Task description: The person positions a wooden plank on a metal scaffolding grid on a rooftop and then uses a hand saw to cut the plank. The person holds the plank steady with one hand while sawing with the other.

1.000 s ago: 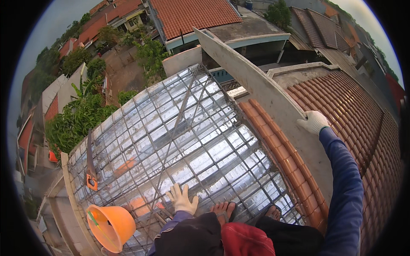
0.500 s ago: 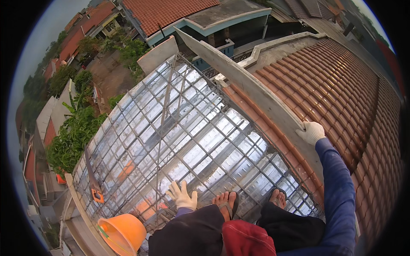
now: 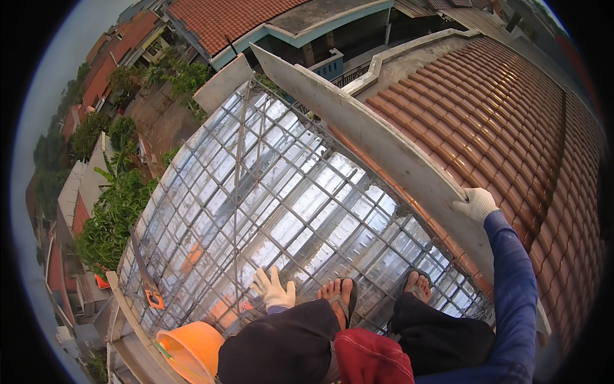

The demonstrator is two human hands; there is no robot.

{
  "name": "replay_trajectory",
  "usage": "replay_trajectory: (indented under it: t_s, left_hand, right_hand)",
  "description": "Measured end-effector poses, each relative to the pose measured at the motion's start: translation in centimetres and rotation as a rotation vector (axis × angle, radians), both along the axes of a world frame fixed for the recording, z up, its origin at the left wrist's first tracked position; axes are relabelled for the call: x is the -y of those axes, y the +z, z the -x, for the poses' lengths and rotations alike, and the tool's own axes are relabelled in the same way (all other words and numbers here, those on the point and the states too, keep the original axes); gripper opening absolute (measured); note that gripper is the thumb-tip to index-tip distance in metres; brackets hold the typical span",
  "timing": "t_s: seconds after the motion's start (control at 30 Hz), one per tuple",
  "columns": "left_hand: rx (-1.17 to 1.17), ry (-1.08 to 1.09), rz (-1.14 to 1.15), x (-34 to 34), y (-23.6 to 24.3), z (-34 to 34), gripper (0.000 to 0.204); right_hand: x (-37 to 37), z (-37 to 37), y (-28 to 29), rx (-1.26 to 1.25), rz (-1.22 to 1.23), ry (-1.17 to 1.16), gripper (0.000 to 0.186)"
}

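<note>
Head: rebar (image 3: 237, 211) over decking (image 3: 335, 174), perhaps metal

Single head-worn fisheye, left of a side-by-side pair, pitched steeply down from above the wearer's feet (image 3: 419, 285) onto the rebar mesh (image 3: 238, 192), near range. Faces forward across it, so frame top runs out to far-off tiled roofs (image 3: 236, 19). Upright, unmirrored; straight edges bow toward the dark rim.
</note>
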State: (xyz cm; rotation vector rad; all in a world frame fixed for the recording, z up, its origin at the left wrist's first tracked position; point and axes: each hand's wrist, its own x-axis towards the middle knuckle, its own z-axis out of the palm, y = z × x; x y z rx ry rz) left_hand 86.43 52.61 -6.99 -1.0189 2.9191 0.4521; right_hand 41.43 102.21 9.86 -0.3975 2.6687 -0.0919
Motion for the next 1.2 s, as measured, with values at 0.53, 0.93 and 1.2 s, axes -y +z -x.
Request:
replay_trajectory:
  t_s: [0.53,0.93,1.2]
  left_hand:
    - [0.086,-0.008,0.015,-0.8,0.6,0.2,0.085]
    - [0.110,-0.001,0.080,0.9,0.3,1.7,0.086]
    - [0.411,0.041,0.152,-4.3,-0.2,5.4,0.088]
  right_hand:
    - [-5.8,-5.3,-1.7,0.117,-0.059,-0.070,0.050]
    - [-7.4,-6.6,-2.6,0.099,-0.085,-0.086,0.042]
    - [-6.8,-3.3,-5.6,0.019,0.014,-0.033,0.049]
